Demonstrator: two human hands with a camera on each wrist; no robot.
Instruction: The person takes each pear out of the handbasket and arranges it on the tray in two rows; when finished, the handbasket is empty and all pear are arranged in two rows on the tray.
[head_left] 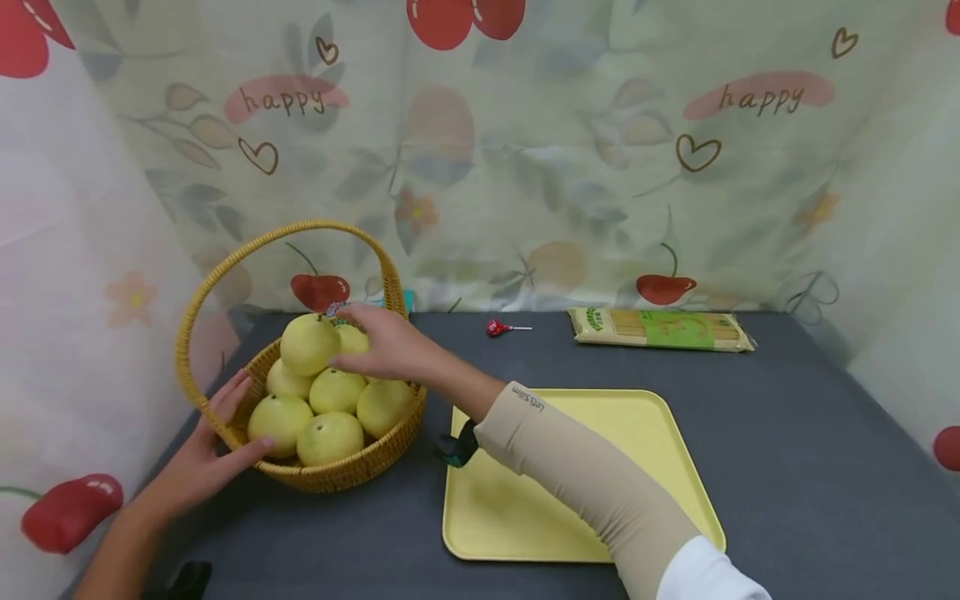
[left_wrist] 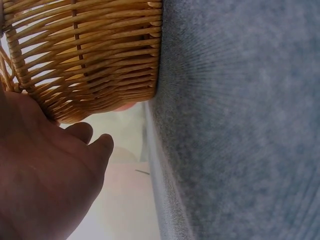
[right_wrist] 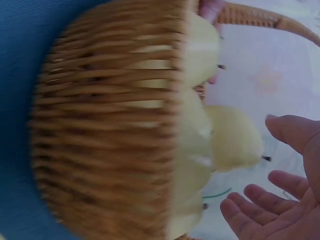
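A round wicker basket point(head_left: 352, 473) with a tall arched handle stands on the left of the table, heaped with several pale yellow-green pears. My left hand point(head_left: 206, 454) holds the basket's left rim, its thumb over the edge near a front pear point(head_left: 281, 423). In the left wrist view that hand point(left_wrist: 47, 165) lies against the woven side. My right hand point(head_left: 386, 342) reaches over the basket's back right beside the topmost pear point(head_left: 309, 345). Seen from the right wrist, its fingers are spread and a gap separates them from that pear point(right_wrist: 235, 140).
A yellow rectangular tray point(head_left: 510, 521) lies right of the basket, under my right forearm. Behind it are a red-wrapped lollipop point(head_left: 495, 328) and a long pack of noodles point(head_left: 663, 330). Something blue point(head_left: 408, 301) shows partly behind the basket. Printed curtains surround the table's back and sides.
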